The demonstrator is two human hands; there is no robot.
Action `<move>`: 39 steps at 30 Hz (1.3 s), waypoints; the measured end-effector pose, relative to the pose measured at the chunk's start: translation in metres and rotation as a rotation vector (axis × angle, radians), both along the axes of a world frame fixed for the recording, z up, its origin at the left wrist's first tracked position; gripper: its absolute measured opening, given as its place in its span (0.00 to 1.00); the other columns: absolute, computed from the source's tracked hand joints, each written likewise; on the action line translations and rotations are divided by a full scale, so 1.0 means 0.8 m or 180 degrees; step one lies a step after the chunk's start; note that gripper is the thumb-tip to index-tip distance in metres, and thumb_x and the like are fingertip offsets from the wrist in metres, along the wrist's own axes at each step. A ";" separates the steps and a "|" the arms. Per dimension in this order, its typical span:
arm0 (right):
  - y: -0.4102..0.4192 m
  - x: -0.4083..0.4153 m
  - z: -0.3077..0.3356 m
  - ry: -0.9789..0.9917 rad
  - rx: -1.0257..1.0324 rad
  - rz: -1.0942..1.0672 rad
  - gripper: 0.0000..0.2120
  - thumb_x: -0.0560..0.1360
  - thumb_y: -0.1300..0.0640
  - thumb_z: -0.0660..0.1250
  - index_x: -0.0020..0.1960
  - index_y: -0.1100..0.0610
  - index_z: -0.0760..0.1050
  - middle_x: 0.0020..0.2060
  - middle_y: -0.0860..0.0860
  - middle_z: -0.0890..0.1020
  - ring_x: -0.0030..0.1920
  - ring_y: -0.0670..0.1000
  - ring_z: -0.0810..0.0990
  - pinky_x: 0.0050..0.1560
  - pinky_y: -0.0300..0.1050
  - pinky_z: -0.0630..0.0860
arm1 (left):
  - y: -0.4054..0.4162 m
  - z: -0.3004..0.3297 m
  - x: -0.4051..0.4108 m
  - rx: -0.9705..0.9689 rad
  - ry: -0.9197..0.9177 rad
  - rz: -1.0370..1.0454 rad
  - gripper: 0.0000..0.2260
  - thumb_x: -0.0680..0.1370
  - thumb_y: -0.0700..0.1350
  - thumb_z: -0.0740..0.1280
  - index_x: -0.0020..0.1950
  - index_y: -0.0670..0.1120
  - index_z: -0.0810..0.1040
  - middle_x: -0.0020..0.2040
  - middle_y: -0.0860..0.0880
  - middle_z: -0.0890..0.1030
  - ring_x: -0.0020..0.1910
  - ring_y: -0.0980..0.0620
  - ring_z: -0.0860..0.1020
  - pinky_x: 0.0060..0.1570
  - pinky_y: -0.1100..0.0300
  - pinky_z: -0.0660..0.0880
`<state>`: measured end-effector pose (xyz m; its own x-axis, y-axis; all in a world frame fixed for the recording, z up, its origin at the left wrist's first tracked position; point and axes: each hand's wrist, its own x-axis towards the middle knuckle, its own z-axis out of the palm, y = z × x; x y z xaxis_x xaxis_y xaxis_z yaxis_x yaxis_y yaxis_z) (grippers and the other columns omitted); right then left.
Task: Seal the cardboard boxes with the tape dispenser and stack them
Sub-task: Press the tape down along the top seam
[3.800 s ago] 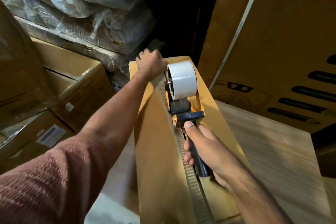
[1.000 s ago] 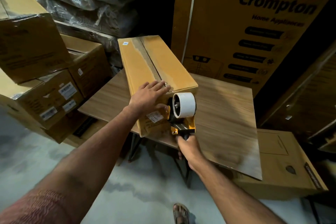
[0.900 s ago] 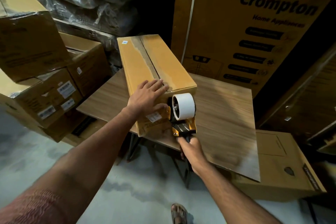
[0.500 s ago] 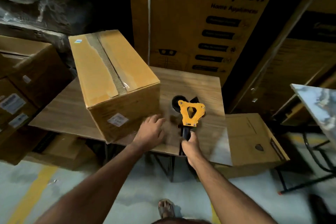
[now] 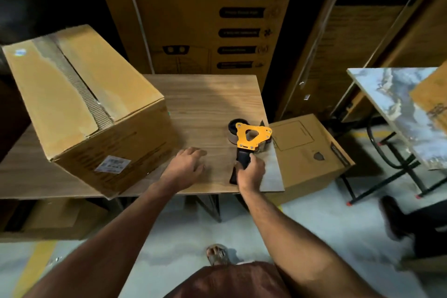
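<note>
The tape dispenser (image 5: pixel 250 139) had come off the box (image 5: pixel 87 109) & was laid flat on the wooden table (image 5: pixel 208 99), near its right edge. The right hand (image 5: pixel 251 173) still curled round the black handle; the left hand (image 5: pixel 187 164) had left the box & hovered w/ loose fingers, holding nothing. The box sat at the table's left, tape along its top seam (probably sealed), so stacking looked next.

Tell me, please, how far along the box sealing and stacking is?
Done: the brown cardboard box on the wooden table has tape along its top seam. In hand: the right hand grips the yellow tape dispenser, which lies on the table. Left: stacking that box.
</note>
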<state>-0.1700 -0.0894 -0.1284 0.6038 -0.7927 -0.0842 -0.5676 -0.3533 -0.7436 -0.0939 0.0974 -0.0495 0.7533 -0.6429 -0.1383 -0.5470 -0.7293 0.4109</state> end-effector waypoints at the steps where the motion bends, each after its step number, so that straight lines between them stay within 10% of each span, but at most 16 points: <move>1: 0.009 -0.004 0.009 -0.0215 -0.0199 0.0020 0.17 0.72 0.57 0.75 0.58 0.60 0.78 0.55 0.60 0.78 0.58 0.61 0.75 0.56 0.55 0.74 | 0.003 0.001 0.001 -0.0047 -0.0006 0.0010 0.21 0.79 0.50 0.62 0.71 0.46 0.73 0.70 0.44 0.73 0.69 0.41 0.70 0.69 0.52 0.64; 7: 0.080 0.025 0.081 -0.1547 -0.0873 0.1222 0.14 0.72 0.64 0.63 0.55 0.58 0.79 0.50 0.54 0.79 0.53 0.57 0.77 0.55 0.54 0.75 | 0.028 0.043 0.004 -0.0846 -0.1036 0.0167 0.13 0.75 0.44 0.61 0.55 0.43 0.82 0.51 0.45 0.82 0.51 0.42 0.79 0.54 0.51 0.76; 11: 0.132 0.079 0.161 -0.2180 -0.1020 0.2174 0.12 0.76 0.64 0.63 0.58 0.62 0.78 0.52 0.56 0.79 0.54 0.54 0.74 0.55 0.49 0.73 | 0.060 0.112 0.018 -0.1162 -0.2074 0.1418 0.11 0.77 0.46 0.60 0.55 0.46 0.79 0.53 0.46 0.80 0.53 0.46 0.76 0.54 0.50 0.71; 15: 0.164 0.146 0.205 -0.1911 -0.1618 0.3047 0.17 0.76 0.58 0.63 0.63 0.59 0.77 0.62 0.56 0.78 0.62 0.57 0.73 0.63 0.52 0.69 | 0.115 0.140 0.053 -0.0743 -0.1777 0.2501 0.17 0.82 0.55 0.57 0.67 0.50 0.74 0.68 0.46 0.73 0.67 0.45 0.70 0.66 0.45 0.65; 22: 0.186 0.194 0.189 -0.1683 -0.2126 0.3308 0.21 0.80 0.43 0.56 0.63 0.51 0.80 0.61 0.51 0.81 0.61 0.54 0.75 0.60 0.53 0.71 | 0.170 0.135 0.082 0.0327 -0.1464 0.1760 0.34 0.79 0.67 0.43 0.73 0.48 0.71 0.72 0.45 0.72 0.71 0.43 0.69 0.70 0.45 0.64; 33: 0.188 0.197 0.169 -0.1330 -0.2860 0.3380 0.29 0.78 0.35 0.56 0.72 0.52 0.71 0.69 0.57 0.73 0.66 0.58 0.69 0.65 0.58 0.66 | 0.187 0.140 0.080 0.1132 -0.1193 0.1488 0.46 0.75 0.64 0.67 0.81 0.45 0.45 0.81 0.39 0.44 0.80 0.40 0.46 0.78 0.43 0.49; 39: 0.184 0.189 0.189 -0.1269 -0.2813 0.3532 0.28 0.77 0.35 0.56 0.70 0.50 0.74 0.69 0.54 0.75 0.67 0.56 0.71 0.65 0.55 0.64 | 0.188 0.139 0.084 0.1036 -0.1038 0.1646 0.47 0.73 0.70 0.63 0.81 0.46 0.49 0.81 0.41 0.52 0.80 0.42 0.51 0.77 0.42 0.49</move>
<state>-0.0186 0.0580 0.0228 0.7898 0.3767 0.4841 0.4770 -0.8734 -0.0986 -0.0263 0.2480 0.0616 0.9878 -0.1542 0.0224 -0.1543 -0.9880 0.0007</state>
